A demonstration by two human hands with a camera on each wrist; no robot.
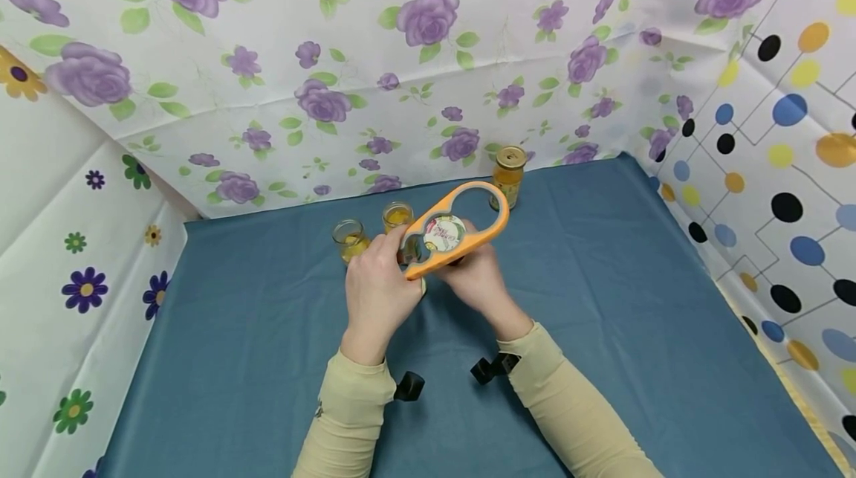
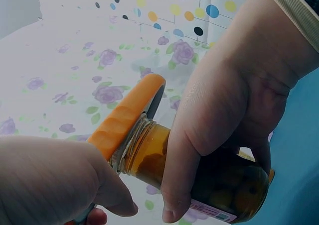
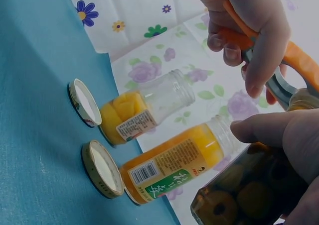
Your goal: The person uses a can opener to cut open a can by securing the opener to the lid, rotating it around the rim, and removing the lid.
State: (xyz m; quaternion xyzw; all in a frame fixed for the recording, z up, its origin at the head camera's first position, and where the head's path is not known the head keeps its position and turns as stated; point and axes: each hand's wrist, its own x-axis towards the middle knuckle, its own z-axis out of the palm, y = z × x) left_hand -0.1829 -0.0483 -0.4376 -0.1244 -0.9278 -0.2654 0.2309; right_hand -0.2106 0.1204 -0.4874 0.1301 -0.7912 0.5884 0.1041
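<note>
My left hand (image 1: 381,285) grips one end of an orange-and-grey jar opener (image 1: 438,261) with several rounded openings. One opening sits around the printed lid (image 1: 444,233) of a glass jar. My right hand (image 1: 478,281) holds the jar's body from below, its thumb lying along the glass in the right wrist view. Dark round fruit fills this jar (image 3: 244,190), which is tilted in both wrist views. At the jar's neck (image 2: 149,153) the opener's edge lies right against the lid. The opener's far end sticks out to the right, past the lid.
Behind the left hand stand two lidless jars of yellow fruit, a shorter-filled jar (image 3: 129,110) and a fuller jar (image 3: 174,160). A white-lined lid (image 3: 84,103) and a gold-rimmed lid (image 3: 103,170) lie near them. A capped amber jar (image 1: 510,177) stands at the blue cloth's (image 1: 602,277) back edge.
</note>
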